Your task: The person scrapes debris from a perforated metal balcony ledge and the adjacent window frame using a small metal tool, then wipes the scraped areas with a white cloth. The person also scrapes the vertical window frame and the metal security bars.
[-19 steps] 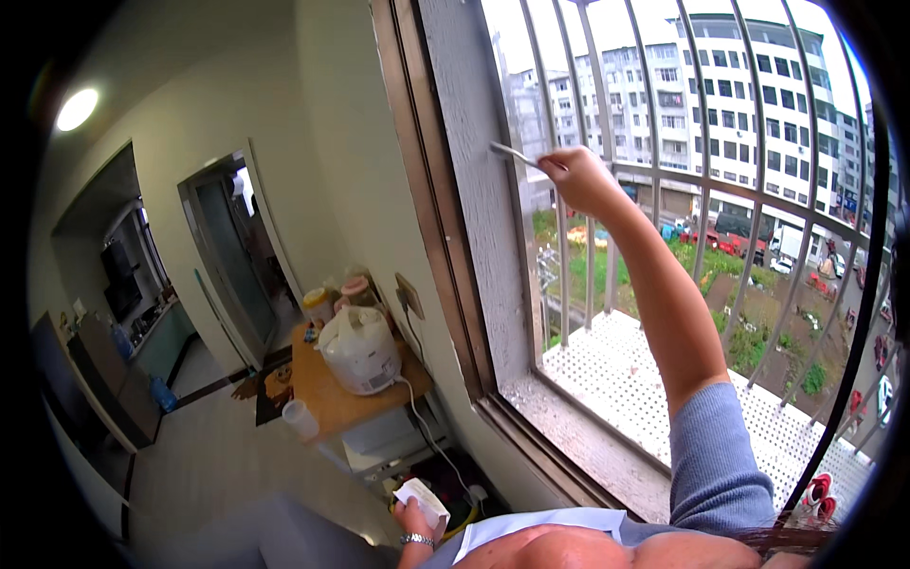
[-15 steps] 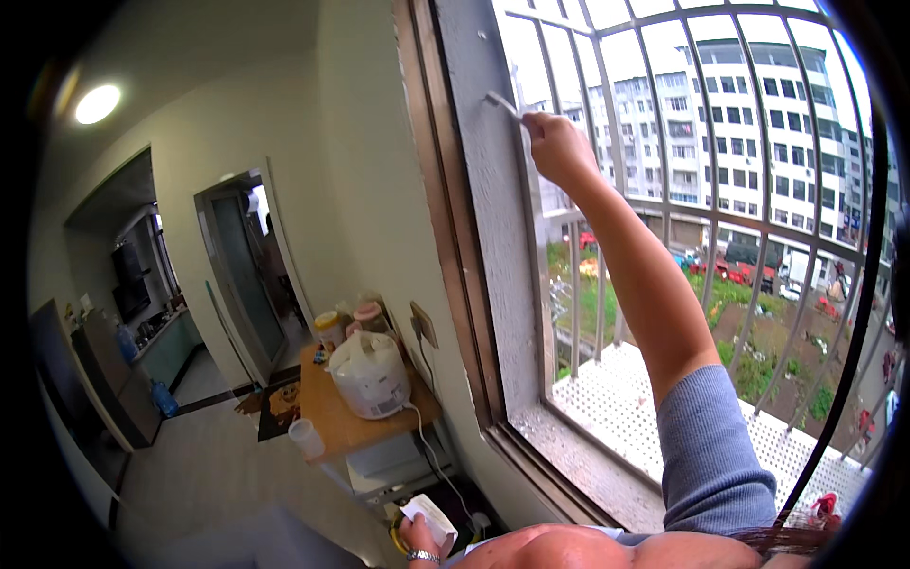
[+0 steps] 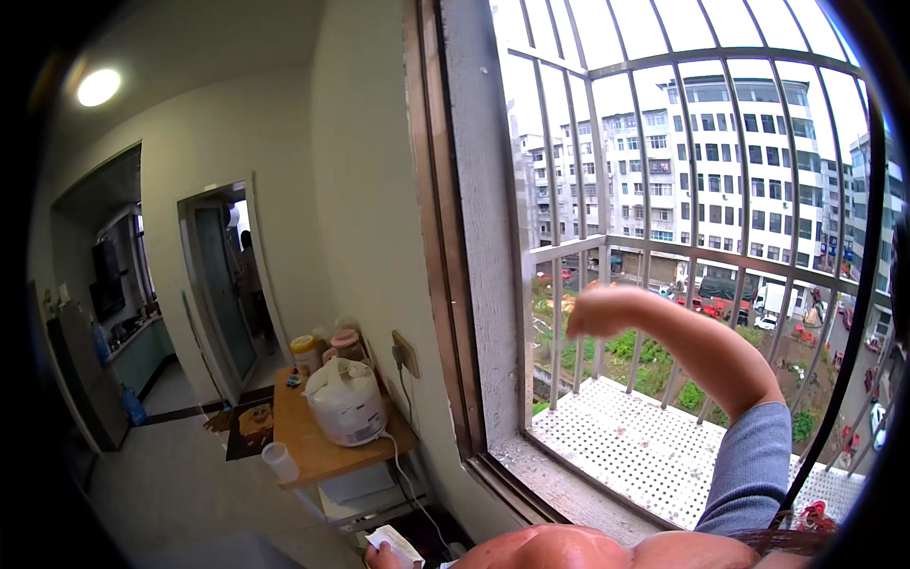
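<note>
At the bottom edge, my left hand [image 3: 382,559] holds a flat white packet [image 3: 398,544]; only part of the hand shows. My right arm stretches through the window opening, elbow bent. In front of the metal window bars [image 3: 647,180] hangs my right hand [image 3: 607,311], smeared by motion, so its fingers and anything in them cannot be made out. The grey rough window reveal [image 3: 483,237] stands to the left of that hand. Beneath it spreads a white perforated panel [image 3: 626,441] at the foot of the cage.
Left of the window, a small wooden table [image 3: 318,450] bears a white plastic bag [image 3: 346,403], jars [image 3: 305,353] and a clear cup [image 3: 280,461]. A cable runs from the wall socket [image 3: 406,355]. A person [image 3: 250,275] stands in the far doorway.
My right hand has dropped from high on the reveal, where it held a thin light tool against the surface, down in front of the bars. My left hand sits lower in view.
</note>
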`<state>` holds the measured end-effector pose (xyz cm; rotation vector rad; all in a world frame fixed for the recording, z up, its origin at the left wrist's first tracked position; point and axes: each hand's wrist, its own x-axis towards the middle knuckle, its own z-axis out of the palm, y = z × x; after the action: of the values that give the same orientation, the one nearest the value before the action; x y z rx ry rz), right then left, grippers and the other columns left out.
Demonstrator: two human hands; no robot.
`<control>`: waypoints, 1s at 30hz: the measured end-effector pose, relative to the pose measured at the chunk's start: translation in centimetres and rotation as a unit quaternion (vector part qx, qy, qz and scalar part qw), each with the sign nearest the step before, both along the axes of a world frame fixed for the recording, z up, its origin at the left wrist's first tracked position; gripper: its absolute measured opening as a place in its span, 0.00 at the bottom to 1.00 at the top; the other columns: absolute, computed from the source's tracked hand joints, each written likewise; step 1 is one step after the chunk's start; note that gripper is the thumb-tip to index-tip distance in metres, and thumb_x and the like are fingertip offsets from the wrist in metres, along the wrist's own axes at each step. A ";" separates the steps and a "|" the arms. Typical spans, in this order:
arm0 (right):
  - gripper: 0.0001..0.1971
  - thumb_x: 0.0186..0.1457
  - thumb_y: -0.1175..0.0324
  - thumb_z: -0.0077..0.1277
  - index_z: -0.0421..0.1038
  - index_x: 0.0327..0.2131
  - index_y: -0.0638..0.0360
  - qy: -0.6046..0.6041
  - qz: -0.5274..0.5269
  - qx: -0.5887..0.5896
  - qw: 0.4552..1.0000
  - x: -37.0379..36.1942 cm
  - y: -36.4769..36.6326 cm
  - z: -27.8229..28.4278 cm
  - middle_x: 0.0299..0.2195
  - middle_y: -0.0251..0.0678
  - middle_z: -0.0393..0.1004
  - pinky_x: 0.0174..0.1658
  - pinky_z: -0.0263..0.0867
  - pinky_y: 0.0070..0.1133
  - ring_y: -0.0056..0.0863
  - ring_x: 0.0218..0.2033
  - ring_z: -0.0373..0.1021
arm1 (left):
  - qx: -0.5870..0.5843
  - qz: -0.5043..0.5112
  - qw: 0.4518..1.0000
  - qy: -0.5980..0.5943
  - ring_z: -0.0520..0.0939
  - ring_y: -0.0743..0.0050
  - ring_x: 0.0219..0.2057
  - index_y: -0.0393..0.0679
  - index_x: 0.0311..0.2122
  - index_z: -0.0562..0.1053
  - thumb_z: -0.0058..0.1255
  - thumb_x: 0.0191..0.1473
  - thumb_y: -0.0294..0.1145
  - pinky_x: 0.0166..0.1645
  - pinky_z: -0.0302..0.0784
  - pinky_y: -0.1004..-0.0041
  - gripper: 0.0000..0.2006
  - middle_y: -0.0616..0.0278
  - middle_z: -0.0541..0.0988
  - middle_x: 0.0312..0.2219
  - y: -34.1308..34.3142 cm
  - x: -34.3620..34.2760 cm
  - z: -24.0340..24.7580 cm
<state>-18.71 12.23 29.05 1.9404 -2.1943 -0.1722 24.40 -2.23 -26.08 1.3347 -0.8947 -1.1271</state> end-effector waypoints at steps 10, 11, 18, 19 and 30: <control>0.14 0.62 0.66 0.43 0.77 0.47 0.43 -0.084 -0.040 -0.574 0.814 -6.8 -5.7 21.9 0.42 0.38 0.79 0.42 0.71 0.30 0.33 0.36 0.76 | 0.002 -0.016 0.999 0.041 0.79 0.59 0.37 0.37 0.47 0.73 0.48 0.54 0.33 0.36 0.78 0.60 0.17 0.54 0.79 0.40 -2.0 -3.4 3.7; 0.15 0.61 0.67 0.42 0.78 0.45 0.41 -0.063 -0.045 -0.567 0.820 -7.2 -6.7 22.4 0.41 0.38 0.79 0.45 0.70 0.31 0.36 0.41 0.76 | 0.005 -0.018 0.999 0.046 0.79 0.59 0.37 0.37 0.47 0.73 0.48 0.54 0.33 0.36 0.78 0.60 0.17 0.54 0.78 0.41 -2.0 -3.5 3.7; 0.16 0.63 0.68 0.42 0.76 0.50 0.41 -0.105 -0.177 -0.330 0.921 -8.9 -8.2 12.7 0.44 0.37 0.79 0.48 0.71 0.31 0.34 0.42 0.76 | 0.031 -0.015 0.997 0.071 0.78 0.58 0.38 0.39 0.49 0.72 0.49 0.54 0.34 0.35 0.78 0.58 0.17 0.54 0.78 0.42 -1.6 -3.0 3.0; 0.16 0.63 0.69 0.42 0.76 0.50 0.43 -0.091 -0.154 -0.238 0.955 -9.2 -7.5 9.4 0.43 0.37 0.79 0.46 0.72 0.30 0.32 0.39 0.76 | 0.033 -0.015 0.997 0.070 0.78 0.58 0.38 0.39 0.49 0.72 0.49 0.55 0.34 0.35 0.78 0.58 0.17 0.54 0.78 0.42 -1.8 -2.7 2.9; 0.16 0.61 0.71 0.44 0.76 0.49 0.51 -0.137 0.027 -0.523 0.841 -10.9 -6.5 15.7 0.33 0.39 0.81 0.30 0.71 0.29 0.28 0.24 0.74 | 0.026 -0.062 0.994 0.084 0.78 0.56 0.40 0.42 0.51 0.71 0.50 0.55 0.36 0.33 0.79 0.56 0.19 0.55 0.77 0.44 -3.6 -5.8 4.4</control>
<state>-29.63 5.77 44.72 1.3775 -1.7053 1.1312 18.65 -5.78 -21.65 1.2190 -0.8380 -1.3471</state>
